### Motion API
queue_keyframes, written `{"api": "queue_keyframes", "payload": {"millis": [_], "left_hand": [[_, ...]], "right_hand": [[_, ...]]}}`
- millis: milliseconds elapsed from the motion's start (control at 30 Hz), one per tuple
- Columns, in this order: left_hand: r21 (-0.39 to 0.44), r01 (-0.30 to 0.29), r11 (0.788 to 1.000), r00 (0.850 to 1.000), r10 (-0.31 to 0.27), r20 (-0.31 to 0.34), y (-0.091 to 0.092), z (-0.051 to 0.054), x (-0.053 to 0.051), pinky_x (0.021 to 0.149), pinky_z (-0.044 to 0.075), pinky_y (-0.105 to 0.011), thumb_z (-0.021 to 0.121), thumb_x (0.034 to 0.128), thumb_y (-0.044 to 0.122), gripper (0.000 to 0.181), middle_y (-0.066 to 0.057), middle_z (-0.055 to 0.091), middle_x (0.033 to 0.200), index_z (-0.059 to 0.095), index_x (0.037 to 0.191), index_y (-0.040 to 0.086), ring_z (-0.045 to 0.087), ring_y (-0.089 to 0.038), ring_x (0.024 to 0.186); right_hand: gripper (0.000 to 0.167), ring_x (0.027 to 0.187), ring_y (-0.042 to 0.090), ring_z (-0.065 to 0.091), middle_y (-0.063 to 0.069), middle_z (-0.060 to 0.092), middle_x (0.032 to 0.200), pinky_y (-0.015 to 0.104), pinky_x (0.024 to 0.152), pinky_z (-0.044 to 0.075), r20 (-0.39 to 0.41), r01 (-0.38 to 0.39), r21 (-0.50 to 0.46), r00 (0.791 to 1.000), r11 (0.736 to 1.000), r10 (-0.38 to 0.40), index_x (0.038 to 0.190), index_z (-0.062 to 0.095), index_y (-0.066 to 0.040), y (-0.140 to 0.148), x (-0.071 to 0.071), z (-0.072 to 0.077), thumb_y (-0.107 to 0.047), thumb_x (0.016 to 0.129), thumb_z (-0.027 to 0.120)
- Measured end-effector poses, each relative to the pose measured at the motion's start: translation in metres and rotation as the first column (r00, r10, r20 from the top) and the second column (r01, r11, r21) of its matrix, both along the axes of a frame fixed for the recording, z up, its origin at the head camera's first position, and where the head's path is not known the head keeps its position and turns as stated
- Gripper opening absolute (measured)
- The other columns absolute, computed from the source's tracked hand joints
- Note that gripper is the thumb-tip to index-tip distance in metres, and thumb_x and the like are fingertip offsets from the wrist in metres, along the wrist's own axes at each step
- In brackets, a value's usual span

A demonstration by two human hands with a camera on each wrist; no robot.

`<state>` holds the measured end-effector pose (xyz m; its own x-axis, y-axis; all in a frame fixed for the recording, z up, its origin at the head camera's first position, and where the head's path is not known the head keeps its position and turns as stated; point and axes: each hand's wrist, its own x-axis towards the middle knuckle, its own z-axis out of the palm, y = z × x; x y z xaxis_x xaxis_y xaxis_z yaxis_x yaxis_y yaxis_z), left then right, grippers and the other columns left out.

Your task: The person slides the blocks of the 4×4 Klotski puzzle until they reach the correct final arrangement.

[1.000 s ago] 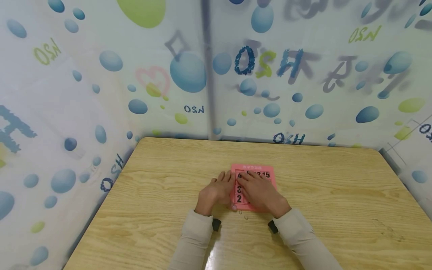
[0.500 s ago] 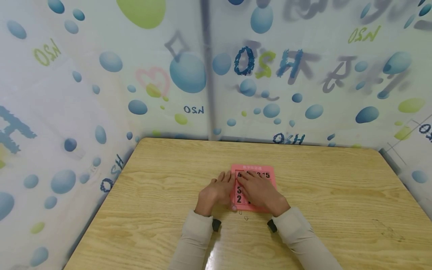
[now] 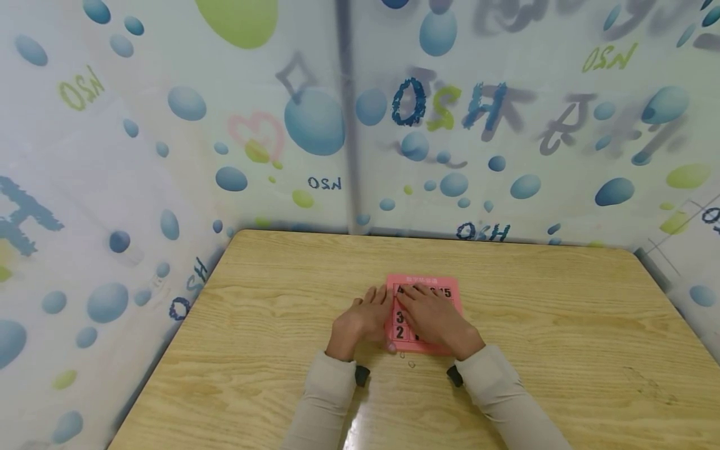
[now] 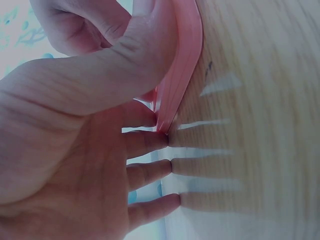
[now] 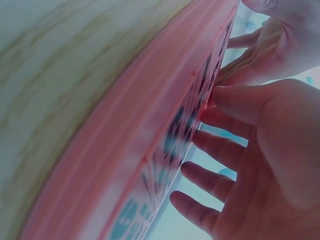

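Observation:
A pink number sliding puzzle (image 3: 423, 280) lies flat on the wooden table, with black numbers on its tiles. My left hand (image 3: 362, 322) holds its left side. In the left wrist view, the thumb (image 4: 145, 55) presses the near edge of the puzzle (image 4: 187, 45), while the fingertips lie by the corner and on the table. My right hand (image 3: 434, 317) is spread over the tiles. Its fingers (image 5: 215, 150) reach out fairly straight and its thumb (image 5: 240, 102) touches the tile face. Several middle tiles are hidden under that hand; 4, 3, 2 and 15 show around it.
The wooden table (image 3: 270, 312) extends to both sides of the puzzle. Behind it stands a wall (image 3: 270, 206) printed with bubbles and letters. Two small dark marks are on the tabletop just in front of the puzzle.
The right fingers have shifted slightly over the top row, covering more of the 12 tile. The left hand and the puzzle stay in place.

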<state>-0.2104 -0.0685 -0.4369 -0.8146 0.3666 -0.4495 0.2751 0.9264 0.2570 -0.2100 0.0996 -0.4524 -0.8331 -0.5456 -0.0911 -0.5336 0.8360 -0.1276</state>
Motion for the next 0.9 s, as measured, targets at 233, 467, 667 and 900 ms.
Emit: {"api": "queue_keyframes", "payload": {"millis": [233,467,667,900], "left_hand": [[0.001,0.002,1.0,1.0,-0.002,0.004,0.0,-0.001,0.0,0.123,0.018,-0.048,0.082,0.0754,0.046,0.116,-0.008,0.006,0.168,0.012,0.161,0.011,0.004,-0.027,0.154],[0.0,0.006,1.0,1.0,-0.006,-0.006,0.0,0.0,0.001,0.123,0.018,-0.048,0.082,0.0753,0.046,0.115,-0.009,0.007,0.168,0.013,0.16,0.01,0.005,-0.028,0.154],[0.002,0.007,1.0,1.0,-0.007,-0.006,0.0,0.0,0.0,0.123,0.018,-0.048,0.082,0.0752,0.046,0.115,-0.009,0.007,0.167,0.014,0.16,0.009,0.005,-0.028,0.154],[0.002,0.011,1.0,1.0,-0.011,-0.014,0.0,0.0,0.001,0.123,0.019,-0.048,0.082,0.075,0.046,0.115,-0.01,0.008,0.167,0.014,0.16,0.009,0.005,-0.029,0.154]], "right_hand": [[0.048,0.143,0.034,0.038,0.012,0.042,0.155,0.059,0.114,0.032,-0.012,-0.003,-0.009,1.0,1.0,0.003,0.149,0.047,-0.01,0.004,0.003,-0.002,-0.03,0.105,0.048],[0.047,0.143,0.035,0.038,0.013,0.043,0.154,0.058,0.113,0.034,-0.055,-0.024,-0.008,0.998,1.0,0.023,0.146,0.05,-0.008,0.008,0.011,-0.003,-0.03,0.105,0.049],[0.044,0.141,0.038,0.04,0.012,0.046,0.152,0.061,0.109,0.037,-0.072,-0.043,-0.012,0.997,0.999,0.042,0.143,0.054,-0.01,0.008,0.021,0.0,-0.03,0.104,0.051],[0.038,0.136,0.035,0.047,0.011,0.054,0.144,0.061,0.106,0.041,-0.113,-0.073,-0.018,0.991,0.997,0.071,0.137,0.061,-0.012,0.008,0.031,0.002,-0.028,0.102,0.055]]}}
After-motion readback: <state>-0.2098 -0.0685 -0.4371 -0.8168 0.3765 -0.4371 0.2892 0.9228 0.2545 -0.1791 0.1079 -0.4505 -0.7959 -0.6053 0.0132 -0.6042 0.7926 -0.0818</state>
